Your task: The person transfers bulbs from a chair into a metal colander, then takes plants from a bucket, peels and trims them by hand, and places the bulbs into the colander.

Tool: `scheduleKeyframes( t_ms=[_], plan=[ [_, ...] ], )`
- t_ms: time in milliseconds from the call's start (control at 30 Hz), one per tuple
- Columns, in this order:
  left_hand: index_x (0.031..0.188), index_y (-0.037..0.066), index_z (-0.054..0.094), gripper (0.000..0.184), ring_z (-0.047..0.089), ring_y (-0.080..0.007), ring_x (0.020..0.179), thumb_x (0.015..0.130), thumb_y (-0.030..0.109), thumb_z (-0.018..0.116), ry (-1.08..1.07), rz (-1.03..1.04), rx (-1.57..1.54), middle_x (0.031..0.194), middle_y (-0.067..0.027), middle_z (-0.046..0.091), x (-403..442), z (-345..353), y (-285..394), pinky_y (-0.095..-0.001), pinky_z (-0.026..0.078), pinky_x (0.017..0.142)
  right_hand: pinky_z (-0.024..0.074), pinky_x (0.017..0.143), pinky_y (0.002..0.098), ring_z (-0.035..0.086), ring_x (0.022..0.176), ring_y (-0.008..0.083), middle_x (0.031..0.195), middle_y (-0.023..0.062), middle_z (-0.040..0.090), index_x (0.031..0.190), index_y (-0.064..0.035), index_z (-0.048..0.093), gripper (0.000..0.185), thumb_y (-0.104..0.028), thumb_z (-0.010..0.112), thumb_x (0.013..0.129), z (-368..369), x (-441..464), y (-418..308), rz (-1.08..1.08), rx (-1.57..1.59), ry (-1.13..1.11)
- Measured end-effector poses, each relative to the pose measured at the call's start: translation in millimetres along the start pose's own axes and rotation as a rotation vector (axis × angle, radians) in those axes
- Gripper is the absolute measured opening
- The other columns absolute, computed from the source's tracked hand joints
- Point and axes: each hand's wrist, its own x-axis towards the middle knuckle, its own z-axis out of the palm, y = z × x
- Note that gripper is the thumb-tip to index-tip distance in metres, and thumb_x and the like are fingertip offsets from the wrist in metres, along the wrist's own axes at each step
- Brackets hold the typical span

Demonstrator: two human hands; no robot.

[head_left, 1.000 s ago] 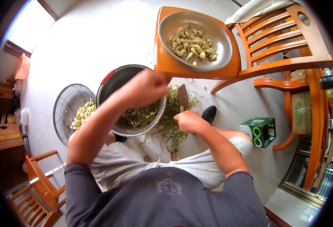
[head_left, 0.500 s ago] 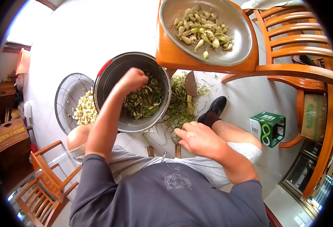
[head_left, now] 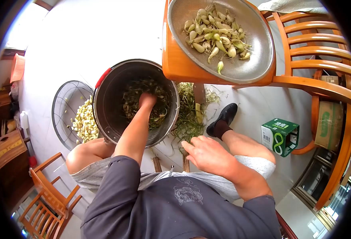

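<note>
My left hand (head_left: 147, 100) reaches deep into a dark metal bucket (head_left: 109, 85) with a red grip. It touches a heap of small onion-like bulbs with green stalks and roots (head_left: 159, 115) there, and its fingers are hidden. Over my right thigh, my right hand (head_left: 208, 154) hangs with fingers extended and nothing visible in it. Trimmings of stalks and roots (head_left: 185, 123) lie on the floor beside the bucket, with a cleaver (head_left: 199, 95) on them. A wire basket (head_left: 58, 105) left of the bucket holds trimmed pale bulbs (head_left: 85, 121).
A perforated metal basin (head_left: 259, 51) with untrimmed bulbs (head_left: 219, 36) rests on an orange wooden stool (head_left: 175, 65). A wooden chair (head_left: 319, 51) and a green box (head_left: 280, 135) stand at the right. My shoe (head_left: 227, 115) is near the cleaver; another chair (head_left: 52, 187) is at lower left.
My left hand has gone from above the heap down into the bulbs in the bucket. My right hand stays nearly in place. The view has shifted slightly.
</note>
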Motion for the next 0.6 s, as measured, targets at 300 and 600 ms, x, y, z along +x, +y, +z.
scheduleKeyframes(
  t_ms=[300,600],
  plan=[
    [0.099,0.003,0.064,0.018,0.061,-0.0137,0.072,0.087,0.017,0.063,-0.398,0.024,-0.789,0.08,-0.0057,0.063,-111.6,-161.1,-5.2,-0.0286,0.053,0.066,0.0495,0.08,0.0417,0.059,0.09,0.0326,0.09,0.014,0.06,0.102,-0.0023,0.059,0.024,-0.016,0.064,0.083,-1.6,19.4,-5.3,-0.135,0.044,0.293],
    [0.097,-0.003,0.064,0.02,0.062,-0.0139,0.071,0.092,0.016,0.059,-0.744,0.324,-0.708,0.078,-0.0059,0.062,-227.0,-244.8,23.4,-0.0267,0.054,0.068,0.041,0.102,0.0363,0.052,0.118,0.0343,0.126,0.0202,0.056,0.126,-0.0003,0.055,0.039,-0.013,0.059,0.089,-3.1,70.7,-21.7,-0.241,0.187,0.546]
  ],
)
